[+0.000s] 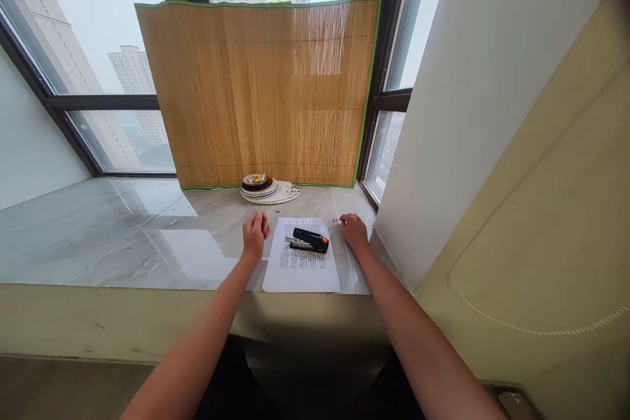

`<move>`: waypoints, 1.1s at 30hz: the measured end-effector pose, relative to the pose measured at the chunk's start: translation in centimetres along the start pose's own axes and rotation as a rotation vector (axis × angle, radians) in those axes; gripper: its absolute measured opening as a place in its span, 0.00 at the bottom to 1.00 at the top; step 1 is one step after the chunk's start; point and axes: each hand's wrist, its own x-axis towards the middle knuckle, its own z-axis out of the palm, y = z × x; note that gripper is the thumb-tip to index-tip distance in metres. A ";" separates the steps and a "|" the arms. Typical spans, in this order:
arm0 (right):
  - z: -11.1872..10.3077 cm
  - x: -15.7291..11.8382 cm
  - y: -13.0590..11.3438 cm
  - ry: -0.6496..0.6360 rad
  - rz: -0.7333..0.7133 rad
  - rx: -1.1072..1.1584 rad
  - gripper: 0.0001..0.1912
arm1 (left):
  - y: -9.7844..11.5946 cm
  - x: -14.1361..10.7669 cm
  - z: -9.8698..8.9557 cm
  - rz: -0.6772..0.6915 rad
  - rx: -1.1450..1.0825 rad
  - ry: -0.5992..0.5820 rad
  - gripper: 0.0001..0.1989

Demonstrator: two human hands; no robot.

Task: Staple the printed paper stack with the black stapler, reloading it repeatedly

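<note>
A black stapler [317, 245] with a red-orange spot lies on its side across a printed sheet of paper [300, 281], its metal part pointing left. To the left of the paper, my left hand [254, 233] is closed in a loose curl above the ledge; I see nothing in it. On the other side, my right hand [354, 231] rests by the paper's upper right, thumb and fingers drawn together. Some tiny bits [336, 220] lie at its fingertips, too small to name. Whether the fingers pinch one is hidden.
Behind the paper sits a stack of round plate-like discs [260, 193], beside a pale oval piece [290, 193]. A bamboo mat [246, 98] with green edging leans against the window. The marble ledge [123, 236] ends at a front edge; a white wall [423, 164] bounds the right side.
</note>
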 end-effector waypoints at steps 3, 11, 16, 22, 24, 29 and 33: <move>-0.2 -0.2 0.2 0.015 0.056 0.003 0.18 | -1.5 5.1 -0.4 0.004 0.208 -0.044 0.14; -0.8 -0.5 0.4 0.033 0.159 0.052 0.16 | -5.6 8.2 1.1 0.063 0.608 -0.345 0.25; -1.2 -0.5 0.3 0.040 0.176 0.095 0.16 | -6.1 6.3 0.9 0.088 0.769 -0.337 0.22; -1.4 -0.7 0.3 0.034 0.200 0.146 0.16 | -5.4 4.4 0.5 0.076 0.888 -0.249 0.26; -1.3 -0.7 0.4 0.032 0.203 0.160 0.16 | -5.3 4.4 0.6 0.081 0.900 -0.258 0.29; -1.0 -0.5 0.8 0.027 0.187 0.195 0.16 | -5.0 4.9 0.8 0.073 0.900 -0.344 0.23; -0.8 -0.5 0.9 0.037 0.166 0.228 0.16 | -4.5 4.5 0.6 0.065 0.916 -0.307 0.15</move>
